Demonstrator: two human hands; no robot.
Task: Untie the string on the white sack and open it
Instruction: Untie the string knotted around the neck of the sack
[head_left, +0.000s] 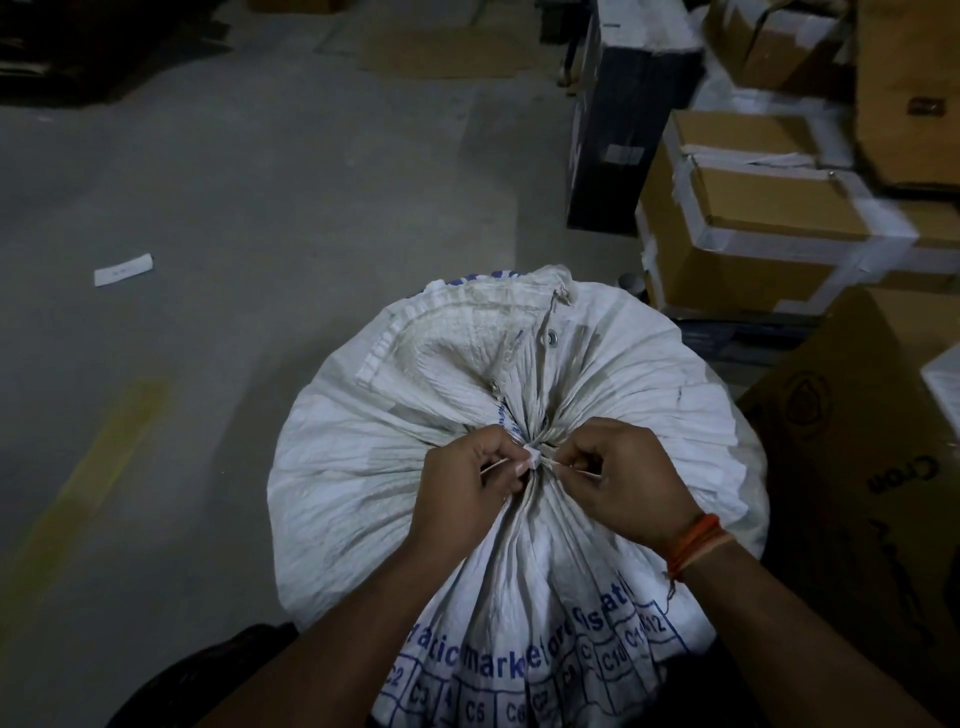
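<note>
Looking down on a full white sack (363, 467) standing on a grey concrete floor (234, 208), roughly mid-floor and low in view, with blue printed lettering across its near side. Gathered into tight pleats at the neck, and bound there by a thin pale string (537, 457) knotted at the centre. Spread loosely toward the far side, the excess flap of the mouth, with a metal eyelet near its edge.

Left hand (467, 483) curled nearly closed, fingertips pinching a string end just left of the knot. Right hand (618, 478) likewise curled nearly closed, thumb and forefinger pinching the other end just right of the knot; orange thread band (696, 540) around that wrist. Both touching the sack's neck, close together, knot between them.

Stacked along the right edge of the floor: taped cardboard boxes (753, 208). Lying well apart on the left: a small white paper scrap (123, 269).

Knot apparently not yet undone; sack closed. Likely risks: pulling both ends outward could cinch the knot tighter rather than free it; thin string could slip from the pinch or snap; dim light makes reading the knot's loops hard; a hard tug could tip the upright sack toward the boxes.
</note>
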